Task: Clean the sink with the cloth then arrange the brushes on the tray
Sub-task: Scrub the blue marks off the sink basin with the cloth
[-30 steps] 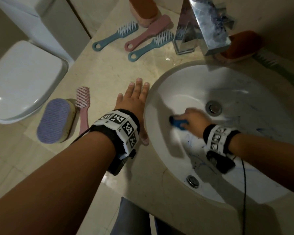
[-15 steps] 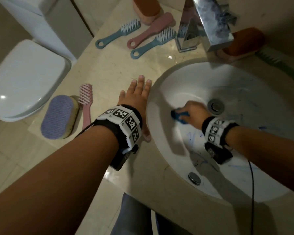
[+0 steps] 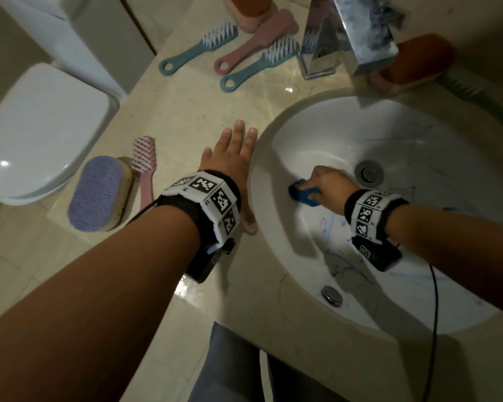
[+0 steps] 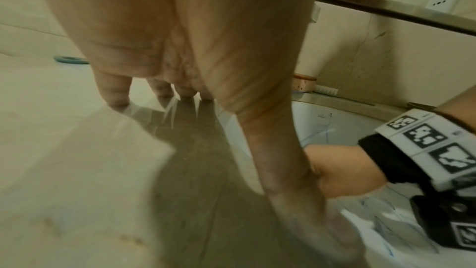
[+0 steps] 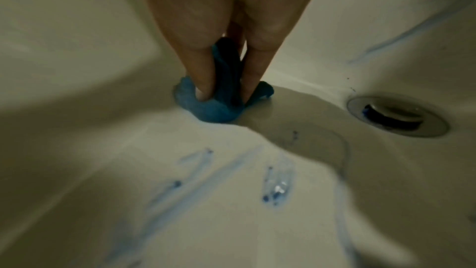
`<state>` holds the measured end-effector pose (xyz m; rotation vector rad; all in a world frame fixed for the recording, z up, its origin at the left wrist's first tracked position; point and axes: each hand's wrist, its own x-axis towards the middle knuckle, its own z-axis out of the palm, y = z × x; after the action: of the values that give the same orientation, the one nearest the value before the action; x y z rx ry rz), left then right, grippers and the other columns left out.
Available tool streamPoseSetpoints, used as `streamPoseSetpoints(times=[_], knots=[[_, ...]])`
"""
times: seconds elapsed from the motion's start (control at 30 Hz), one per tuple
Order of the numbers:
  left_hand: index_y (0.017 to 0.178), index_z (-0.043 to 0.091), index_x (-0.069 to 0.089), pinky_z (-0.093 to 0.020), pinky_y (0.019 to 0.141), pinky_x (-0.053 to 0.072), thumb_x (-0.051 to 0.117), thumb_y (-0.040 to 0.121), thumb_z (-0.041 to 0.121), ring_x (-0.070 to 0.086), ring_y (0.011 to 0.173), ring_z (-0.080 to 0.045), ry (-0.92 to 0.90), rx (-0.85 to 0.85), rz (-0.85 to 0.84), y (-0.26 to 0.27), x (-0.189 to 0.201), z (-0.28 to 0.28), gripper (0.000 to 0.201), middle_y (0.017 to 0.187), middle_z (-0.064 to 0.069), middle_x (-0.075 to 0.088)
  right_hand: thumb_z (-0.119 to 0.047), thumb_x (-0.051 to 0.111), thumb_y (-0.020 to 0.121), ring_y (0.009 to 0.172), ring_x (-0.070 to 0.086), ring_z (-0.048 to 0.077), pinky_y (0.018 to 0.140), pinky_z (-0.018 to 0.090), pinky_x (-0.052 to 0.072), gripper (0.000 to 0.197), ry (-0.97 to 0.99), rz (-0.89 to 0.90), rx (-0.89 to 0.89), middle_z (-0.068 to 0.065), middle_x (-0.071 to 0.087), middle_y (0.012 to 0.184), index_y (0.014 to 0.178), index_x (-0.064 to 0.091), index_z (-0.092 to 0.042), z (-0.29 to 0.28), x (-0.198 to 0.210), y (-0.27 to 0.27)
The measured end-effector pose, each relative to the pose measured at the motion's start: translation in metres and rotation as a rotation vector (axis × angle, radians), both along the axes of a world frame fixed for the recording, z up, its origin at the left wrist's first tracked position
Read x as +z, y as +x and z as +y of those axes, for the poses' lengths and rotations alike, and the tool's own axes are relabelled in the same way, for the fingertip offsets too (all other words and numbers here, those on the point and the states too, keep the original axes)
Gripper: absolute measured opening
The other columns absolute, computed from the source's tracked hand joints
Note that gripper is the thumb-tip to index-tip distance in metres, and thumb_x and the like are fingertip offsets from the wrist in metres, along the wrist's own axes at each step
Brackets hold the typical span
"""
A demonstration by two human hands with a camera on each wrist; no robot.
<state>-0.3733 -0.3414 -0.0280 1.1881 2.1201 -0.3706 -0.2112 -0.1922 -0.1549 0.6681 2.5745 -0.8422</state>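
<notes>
My right hand (image 3: 327,185) grips a bunched blue cloth (image 3: 302,194) (image 5: 213,107) and presses it on the left inner wall of the white sink (image 3: 418,134), left of the drain (image 3: 369,173) (image 5: 396,115). Blue smears (image 5: 185,186) streak the basin nearer to me. My left hand (image 3: 233,158) lies flat with straight fingers (image 4: 113,91) on the beige counter (image 3: 186,117) beside the sink's left rim. Two blue brushes (image 3: 198,50) (image 3: 259,63) and a pink one (image 3: 256,42) lie at the counter's back. A pink brush (image 3: 145,166) and a purple scrub brush (image 3: 98,192) lie at the left edge.
A chrome tap (image 3: 352,33) stands behind the sink. An orange scrubber (image 3: 415,60) and a green brush (image 3: 482,94) lie to its right, another orange scrubber (image 3: 250,10) at the back. A white toilet (image 3: 38,132) stands left of the counter. The overflow cap (image 3: 331,294) sits on the near wall.
My right hand has rubbed the blue cloth along the sink's left wall, ending slightly nearer the drain. The left hand stays flat on the counter.
</notes>
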Motion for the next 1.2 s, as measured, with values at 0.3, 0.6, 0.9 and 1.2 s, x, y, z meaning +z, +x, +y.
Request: streamPoseSetpoints(times=[0.3,0.6,0.9,1.2], knots=[[0.144,0.018,-0.028,-0.049,0.117,0.004,0.092,0.038,0.042,-0.021,0.143,-0.025,-0.005,-0.001,0.008,0.0,-0.002,0.001,0.162,0.151,-0.003,-0.034,-0.007,0.068,0.081,0.094,0.056,0.029,0.076,0.017,0.03,0.037,-0.164,-0.087,0.214,0.018,0.06,0.098,0.116,0.066,-0.016,-0.022,0.015,0.037],[0.145,0.018,-0.026,-0.05,0.117,0.005,0.093,0.037,0.041,-0.021,0.144,-0.025,0.003,-0.003,0.01,0.0,0.0,0.001,0.162,0.152,-0.004,-0.032,-0.008,0.064,0.084,0.097,0.055,0.026,0.078,0.017,0.029,0.036,-0.168,-0.093,0.261,0.016,0.059,0.101,0.119,0.064,-0.017,-0.04,0.015,0.058],[0.145,0.018,-0.026,-0.049,0.117,0.005,0.093,0.036,0.042,-0.02,0.144,-0.025,-0.001,0.004,0.016,0.0,-0.001,0.001,0.163,0.152,-0.003,-0.032,-0.011,0.059,0.089,0.106,0.053,0.03,0.073,0.015,0.027,0.034,0.02,-0.012,-0.068,0.01,0.051,0.103,0.123,0.059,-0.007,0.006,-0.007,0.012],[0.145,0.017,-0.026,-0.051,0.116,0.005,0.093,0.036,0.041,-0.02,0.144,-0.025,0.0,0.001,0.01,0.0,-0.002,0.001,0.163,0.152,-0.004,-0.032,-0.011,0.067,0.083,0.096,0.055,0.026,0.079,0.02,0.034,0.037,-0.182,-0.098,0.251,0.014,0.059,0.1,0.118,0.065,-0.021,-0.025,0.011,0.054]])
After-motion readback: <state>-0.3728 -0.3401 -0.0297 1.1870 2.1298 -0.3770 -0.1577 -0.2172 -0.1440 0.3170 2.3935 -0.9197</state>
